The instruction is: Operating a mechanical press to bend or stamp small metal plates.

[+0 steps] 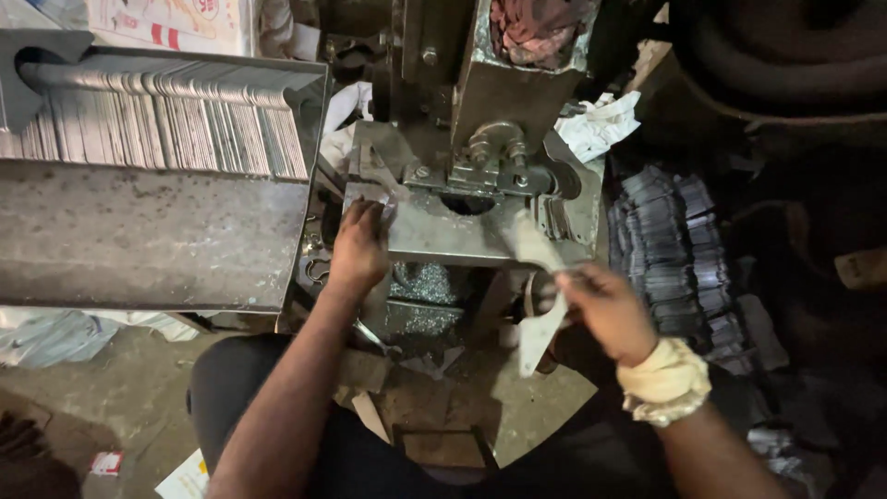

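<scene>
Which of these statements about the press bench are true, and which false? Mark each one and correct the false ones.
1. The right hand holds a flat metal strip. True.
2. The left hand rests on the floor. False: it is up at the press bed.
3. The tray on the left holds a row of thin metal pieces. True.
4. The right wrist is bare. False: a cloth band is wrapped round it.
</scene>
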